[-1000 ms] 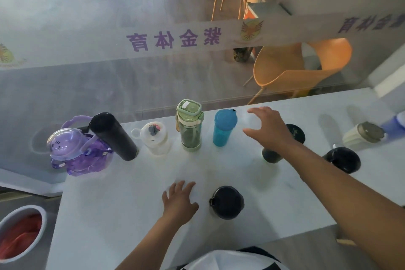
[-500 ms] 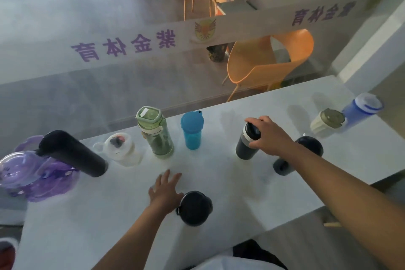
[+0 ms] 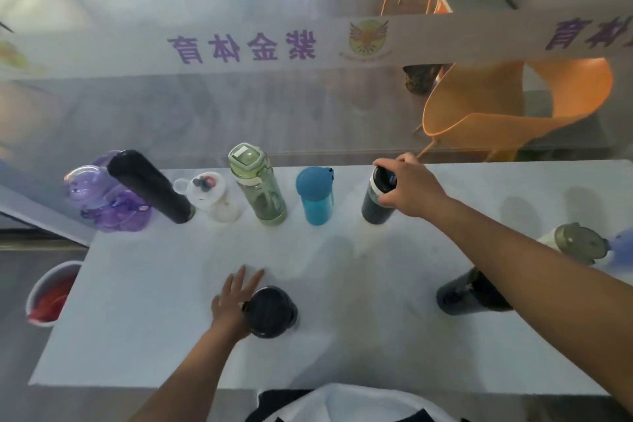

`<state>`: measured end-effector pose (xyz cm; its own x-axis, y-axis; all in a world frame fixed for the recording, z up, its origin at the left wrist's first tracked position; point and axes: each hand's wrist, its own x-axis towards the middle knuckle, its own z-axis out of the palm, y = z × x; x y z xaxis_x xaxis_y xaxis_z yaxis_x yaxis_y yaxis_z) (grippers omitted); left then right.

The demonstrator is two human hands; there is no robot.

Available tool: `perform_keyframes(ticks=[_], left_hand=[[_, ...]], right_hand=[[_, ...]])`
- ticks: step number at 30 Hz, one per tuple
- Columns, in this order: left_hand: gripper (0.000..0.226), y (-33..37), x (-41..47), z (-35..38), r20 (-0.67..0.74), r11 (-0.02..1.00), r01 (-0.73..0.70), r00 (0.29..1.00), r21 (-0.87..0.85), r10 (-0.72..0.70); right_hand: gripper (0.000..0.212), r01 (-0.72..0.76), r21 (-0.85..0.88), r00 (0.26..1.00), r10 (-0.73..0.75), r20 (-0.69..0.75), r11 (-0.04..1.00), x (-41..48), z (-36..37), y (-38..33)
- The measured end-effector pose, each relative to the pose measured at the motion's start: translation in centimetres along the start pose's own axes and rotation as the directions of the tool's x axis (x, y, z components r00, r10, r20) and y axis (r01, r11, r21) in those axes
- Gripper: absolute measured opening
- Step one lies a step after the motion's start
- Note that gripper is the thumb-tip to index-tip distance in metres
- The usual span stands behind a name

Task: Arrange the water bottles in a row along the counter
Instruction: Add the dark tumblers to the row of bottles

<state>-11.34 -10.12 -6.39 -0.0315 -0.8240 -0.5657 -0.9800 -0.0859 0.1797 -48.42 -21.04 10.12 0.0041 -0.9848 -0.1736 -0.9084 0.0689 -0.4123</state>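
R hand point(image 3: 412, 189) gripped dark bottle point(image 3: 378, 202) at its cap, blue bottle point(image 3: 317, 197) just left of it. L hand point(image 3: 233, 301) lay open, flat on counter point(image 3: 137, 319), touching black-lidded bottle point(image 3: 270, 312).

The table point(image 3: 144, 319) is white. Along its far edge stand a translucent purple jug point(image 3: 102, 199), a black flask point(image 3: 150, 187), a clear bottle point(image 3: 212, 195), a pale green bottle point(image 3: 258, 188), a teal bottle point(image 3: 315, 197) and a dark bottle point(image 3: 375, 205) with a white band.
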Motion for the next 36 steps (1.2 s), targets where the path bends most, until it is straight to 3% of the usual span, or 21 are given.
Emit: perform_keyframes(ticks=[7, 17, 20, 23, 24, 26, 29, 32, 36], left_hand=[[0.08, 0.1, -2.1, 1.5, -0.064, 0.997, 0.066, 0.996, -0.041, -0.069], [0.083, -0.1, -1.9, 2.1, -0.071, 0.995, 0.086, 0.993, -0.054, -0.089], [0.078, 0.2, -2.2, 1.9, -0.066, 0.992, 0.106, 0.992, -0.064, -0.11], [0.074, 0.4, -2.5, 1.8, -0.06, 0.992, 0.106, 0.992, -0.072, -0.11], [0.073, 0.4, -2.5, 1.8, -0.062, 0.992, 0.099, 0.993, -0.072, -0.104], [0.071, 0.1, -2.6, 1.8, -0.07, 0.994, 0.077, 0.994, -0.077, -0.082], [0.065, -0.6, -2.7, 2.0, -0.081, 0.999, 0.033, 0.996, -0.035, -0.036], [0.065, -1.1, -2.9, 1.9, -0.092, 1.0, -0.007, 0.996, -0.027, 0.005], [0.07, -1.5, -3.0, 1.6, -0.101, 0.999, -0.054, 0.994, -0.007, 0.053]], right_hand=[[0.072, 0.084, -0.033, 0.996, -0.083, 0.024, 0.996, 1.9, 1.3, -0.8], [0.079, 0.056, -0.072, 0.997, -0.051, 0.063, 0.996, 2.1, 2.0, -1.1], [0.077, 0.075, -0.172, 0.995, -0.086, -0.054, 0.982, -0.1, 1.6, -3.0], [0.063, 0.191, 0.096, 0.966, -0.17, -0.196, 0.977, -4.7, 2.0, -6.0], [0.059, 0.229, 0.222, 0.966, -0.194, -0.169, 0.948, -6.5, 2.5, -7.1], [0.064, 0.264, 0.376, 0.954, -0.299, 0.035, 0.888, -10.2, 3.8, -9.6], [0.082, 0.335, 0.309, 0.842, -0.43, 0.325, 0.89, -13.8, 7.2, -12.3], [0.079, 0.432, 0.175, 0.829, -0.466, 0.309, 0.885, -14.8, 10.3, -13.4], [0.072, 0.429, 0.171, 0.865, -0.458, 0.204, 0.887, -15.1, 12.5, -13.8]])
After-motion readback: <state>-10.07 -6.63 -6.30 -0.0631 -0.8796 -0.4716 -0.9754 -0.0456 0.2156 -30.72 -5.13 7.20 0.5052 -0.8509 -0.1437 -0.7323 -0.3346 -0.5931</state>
